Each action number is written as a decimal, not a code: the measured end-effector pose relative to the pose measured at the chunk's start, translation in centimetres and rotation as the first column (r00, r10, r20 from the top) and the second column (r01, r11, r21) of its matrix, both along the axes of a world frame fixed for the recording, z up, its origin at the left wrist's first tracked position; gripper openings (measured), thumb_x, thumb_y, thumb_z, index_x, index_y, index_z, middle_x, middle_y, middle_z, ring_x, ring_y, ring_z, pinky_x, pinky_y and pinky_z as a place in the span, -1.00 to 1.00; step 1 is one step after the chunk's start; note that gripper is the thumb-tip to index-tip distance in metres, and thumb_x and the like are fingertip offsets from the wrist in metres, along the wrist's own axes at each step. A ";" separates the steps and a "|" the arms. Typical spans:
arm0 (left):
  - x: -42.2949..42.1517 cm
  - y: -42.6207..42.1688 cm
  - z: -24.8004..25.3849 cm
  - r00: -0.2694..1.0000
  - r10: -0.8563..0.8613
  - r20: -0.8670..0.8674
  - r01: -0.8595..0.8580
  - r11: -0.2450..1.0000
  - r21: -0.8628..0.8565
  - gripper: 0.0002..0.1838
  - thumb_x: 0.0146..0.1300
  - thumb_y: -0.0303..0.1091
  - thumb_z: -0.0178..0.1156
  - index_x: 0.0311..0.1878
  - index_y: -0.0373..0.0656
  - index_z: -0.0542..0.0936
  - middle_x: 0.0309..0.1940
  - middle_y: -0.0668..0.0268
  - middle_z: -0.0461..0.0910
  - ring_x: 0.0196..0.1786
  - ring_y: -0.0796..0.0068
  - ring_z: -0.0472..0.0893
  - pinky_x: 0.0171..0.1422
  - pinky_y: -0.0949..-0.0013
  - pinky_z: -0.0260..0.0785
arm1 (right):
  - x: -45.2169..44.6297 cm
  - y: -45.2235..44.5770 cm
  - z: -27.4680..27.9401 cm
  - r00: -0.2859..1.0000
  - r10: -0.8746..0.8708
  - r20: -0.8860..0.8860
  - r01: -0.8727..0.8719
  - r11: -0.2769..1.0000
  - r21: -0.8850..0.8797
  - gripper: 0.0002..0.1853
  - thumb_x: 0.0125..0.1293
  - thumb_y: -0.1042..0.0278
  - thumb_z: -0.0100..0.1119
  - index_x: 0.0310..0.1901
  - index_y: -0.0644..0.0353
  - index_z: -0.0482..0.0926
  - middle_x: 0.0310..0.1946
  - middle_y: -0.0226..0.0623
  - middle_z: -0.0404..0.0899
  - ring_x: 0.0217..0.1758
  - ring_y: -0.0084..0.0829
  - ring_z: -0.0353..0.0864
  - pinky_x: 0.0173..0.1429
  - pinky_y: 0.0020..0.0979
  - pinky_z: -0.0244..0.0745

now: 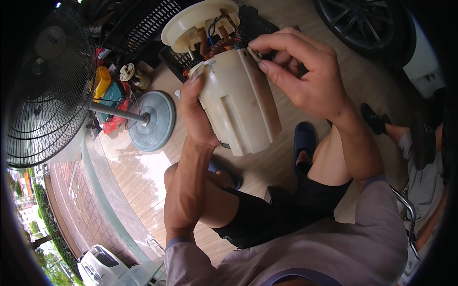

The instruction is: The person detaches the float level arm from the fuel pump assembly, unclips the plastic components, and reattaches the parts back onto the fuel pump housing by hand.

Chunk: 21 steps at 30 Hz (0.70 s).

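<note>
A fuel pump module (pixel 238 102) with a cream plastic housing is held up in front of me, tilted. My left hand (pixel 194 107) is wrapped round the housing's left side, thumb on its upper edge. Above the housing sits its round flange (pixel 179 28), joined by brown corrugated hoses (pixel 204 44) and thin dark and blue wires (pixel 212 31). My right hand (pixel 305 69) is at the housing's upper right edge. Its thumb and forefinger are pinched close together round a small part there, which I cannot make out.
A standing fan (pixel 47 95) with a round grey base (pixel 152 121) is at left. A similar smaller pump part (pixel 133 75) lies near a yellow item (pixel 101 82). Behind are black plastic crates (pixel 138 28). A wheel (pixel 365 24) stands upper right; another person's leg (pixel 397 133) shows at right.
</note>
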<state>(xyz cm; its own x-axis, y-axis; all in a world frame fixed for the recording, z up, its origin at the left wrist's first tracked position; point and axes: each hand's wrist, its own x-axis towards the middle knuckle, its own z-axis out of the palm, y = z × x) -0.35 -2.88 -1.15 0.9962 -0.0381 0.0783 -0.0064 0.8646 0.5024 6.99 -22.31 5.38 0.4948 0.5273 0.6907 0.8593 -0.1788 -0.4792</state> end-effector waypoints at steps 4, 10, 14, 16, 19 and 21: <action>0.0 -0.2 0.2 0.999 0.036 -0.007 -0.035 0.994 0.102 -0.29 0.34 0.12 0.08 0.33 -0.30 0.47 0.09 0.08 0.65 0.06 0.23 0.70 0.17 0.19 0.61 | 0.0 0.1 -0.1 1.000 -0.008 0.000 0.008 1.000 -0.004 -0.67 0.21 0.61 0.39 0.02 0.15 0.68 -0.26 -0.34 0.68 -0.36 -0.52 0.69 -0.29 -0.51 0.63; -0.1 -0.2 0.4 0.998 0.062 0.002 -0.061 0.983 0.170 -0.28 0.33 0.12 0.09 0.34 -0.30 0.45 0.09 0.07 0.65 0.06 0.25 0.69 0.17 0.18 0.60 | 0.3 0.1 -0.3 0.999 0.023 0.043 -0.023 1.000 0.012 -0.67 0.23 0.67 0.35 0.05 0.27 0.68 -0.22 -0.36 0.67 -0.46 -0.72 0.54 -0.43 -0.64 0.35; -0.2 -0.4 0.5 0.997 0.077 0.017 -0.079 0.980 0.180 -0.26 0.33 0.11 0.09 0.36 -0.31 0.43 0.11 0.05 0.63 0.09 0.23 0.68 0.20 0.18 0.59 | 0.4 0.0 -0.2 0.997 0.033 0.075 -0.032 0.999 -0.009 -0.65 0.22 0.56 0.41 0.07 0.24 0.69 -0.23 -0.36 0.67 -0.46 -0.70 0.52 -0.45 -0.63 0.31; -0.3 -0.5 0.9 0.995 0.097 0.015 -0.098 0.974 0.202 -0.25 0.32 0.11 0.09 0.37 -0.32 0.41 0.12 0.03 0.62 0.11 0.22 0.68 0.21 0.17 0.58 | 0.4 -0.1 0.1 0.994 0.050 0.093 -0.048 0.999 -0.025 -0.62 0.21 0.48 0.45 0.09 0.22 0.69 -0.23 -0.35 0.67 -0.46 -0.68 0.51 -0.46 -0.61 0.30; -0.3 -0.5 1.4 0.992 0.125 0.011 -0.122 0.947 0.296 -0.25 0.32 0.11 0.08 0.38 -0.33 0.40 0.13 0.02 0.62 0.11 0.20 0.67 0.22 0.17 0.58 | 0.3 -0.5 0.5 0.989 0.098 0.111 -0.087 0.992 -0.096 -0.53 0.15 0.35 0.53 0.12 0.19 0.68 -0.21 -0.33 0.68 -0.42 -0.62 0.55 -0.46 -0.55 0.32; -0.3 -0.3 1.5 0.993 0.116 -0.003 -0.109 0.941 0.320 -0.26 0.33 0.10 0.07 0.36 -0.33 0.41 0.11 0.01 0.63 0.10 0.20 0.68 0.20 0.18 0.58 | 0.6 -0.6 0.2 0.987 0.112 0.115 -0.098 0.987 -0.126 -0.47 0.10 0.31 0.56 0.14 0.19 0.67 -0.16 -0.31 0.69 -0.39 -0.59 0.57 -0.45 -0.54 0.35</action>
